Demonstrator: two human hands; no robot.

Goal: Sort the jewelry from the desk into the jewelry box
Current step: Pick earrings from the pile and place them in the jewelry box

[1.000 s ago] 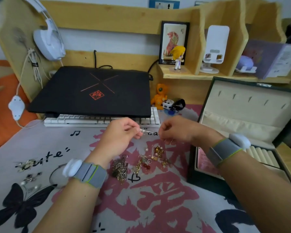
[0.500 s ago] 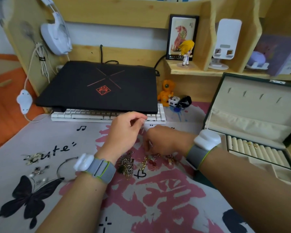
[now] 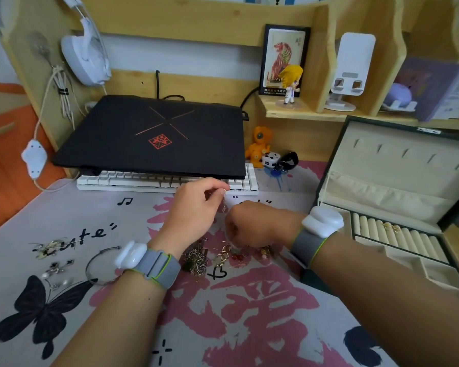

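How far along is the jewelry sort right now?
Early. Done: one small gold piece sits on the ring rolls of the jewelry box. In hand: the left hand pinches a thin chain; the right hand is down in the central pile. Left: that pile, the bangle and the pieces by the butterfly print.

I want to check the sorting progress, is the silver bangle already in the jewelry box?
No, the silver bangle lies on the desk mat beside the left wrist, far from the open jewelry box.
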